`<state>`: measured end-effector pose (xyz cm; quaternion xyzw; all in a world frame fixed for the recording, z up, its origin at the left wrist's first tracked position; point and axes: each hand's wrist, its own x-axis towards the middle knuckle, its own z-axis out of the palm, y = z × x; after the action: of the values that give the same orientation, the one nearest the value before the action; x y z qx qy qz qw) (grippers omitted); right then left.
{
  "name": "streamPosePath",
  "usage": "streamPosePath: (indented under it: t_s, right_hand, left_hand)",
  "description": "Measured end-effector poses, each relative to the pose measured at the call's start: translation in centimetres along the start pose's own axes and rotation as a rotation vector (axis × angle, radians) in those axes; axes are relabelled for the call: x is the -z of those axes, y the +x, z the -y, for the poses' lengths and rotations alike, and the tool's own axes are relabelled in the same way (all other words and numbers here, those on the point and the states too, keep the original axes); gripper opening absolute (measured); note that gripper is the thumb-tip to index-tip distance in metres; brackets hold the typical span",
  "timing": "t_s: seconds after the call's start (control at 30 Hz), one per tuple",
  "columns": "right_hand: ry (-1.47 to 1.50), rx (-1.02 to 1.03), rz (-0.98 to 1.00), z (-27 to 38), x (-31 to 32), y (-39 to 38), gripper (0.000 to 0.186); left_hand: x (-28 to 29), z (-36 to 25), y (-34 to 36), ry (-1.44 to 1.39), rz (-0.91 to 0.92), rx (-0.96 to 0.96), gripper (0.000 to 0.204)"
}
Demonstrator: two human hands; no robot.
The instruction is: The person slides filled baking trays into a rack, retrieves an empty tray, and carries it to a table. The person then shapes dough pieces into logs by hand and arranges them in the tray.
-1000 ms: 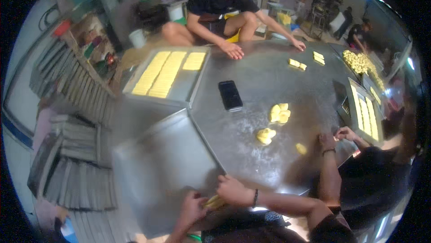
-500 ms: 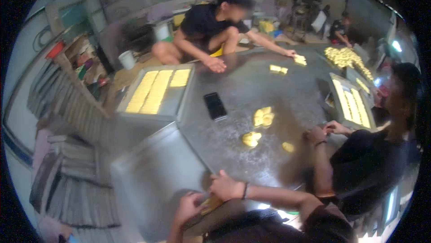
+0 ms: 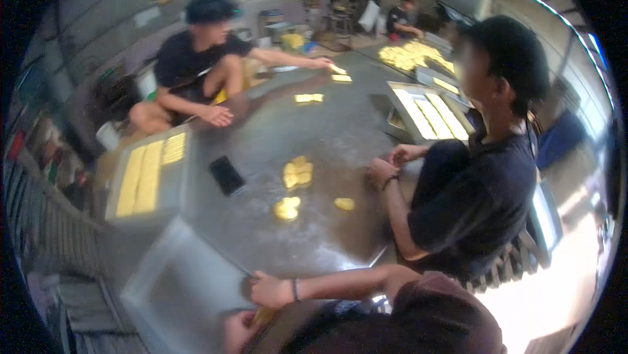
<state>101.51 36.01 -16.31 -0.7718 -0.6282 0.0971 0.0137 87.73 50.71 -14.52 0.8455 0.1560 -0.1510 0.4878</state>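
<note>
So, a yellow dough piece (image 3: 264, 315) is seen between the left hand (image 3: 241, 331) and the right hand (image 3: 271, 290), right by the side of a metal tray (image 3: 176, 279). The fingers are curled on both, but whether it's clamped by them can't be told, kinda blurry. More yellow lumps (image 3: 297, 172) are spread on the desk (image 3: 261, 131), with a dark phone (image 3: 227, 176) laid nearby.

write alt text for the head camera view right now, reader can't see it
The wearer's left hand and right hand are close together, a yellow piece between them, beside a metal tray. Ahead, a grey table holds a phone and yellow lumps. One co-worker sits across it, reaching toward yellow blocks; another co-worker is at the right.
</note>
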Motion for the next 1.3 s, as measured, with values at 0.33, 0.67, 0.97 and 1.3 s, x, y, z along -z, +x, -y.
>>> streamPosePath:
  t_s: [0.33,0.67,0.97,1.3]
  right_hand:
    - [0.0,0.048,-0.081,-1.3,1.5,-3.7,0.007]
    - [0.259,0.077,0.012,1.2,0.6,0.8,0.013]
    - [0.597,0.079,-0.14,4.0,-0.5,4.9,0.032]
    - [0.027,-0.012,0.249,9.1,-5.0,5.8,0.029]
  left_hand:
    - [-1.9,-0.4,1.1,0.057,-0.061,-0.06,0.04]
    - [0.3,4.5,-1.1,0.011,-0.142,-0.097,0.022]
    - [3.2,13.8,-3.9,-0.005,-0.365,-0.107,0.028]
    - [2.3,15.2,-4.6,0.17,-0.1,-0.13,0.022]
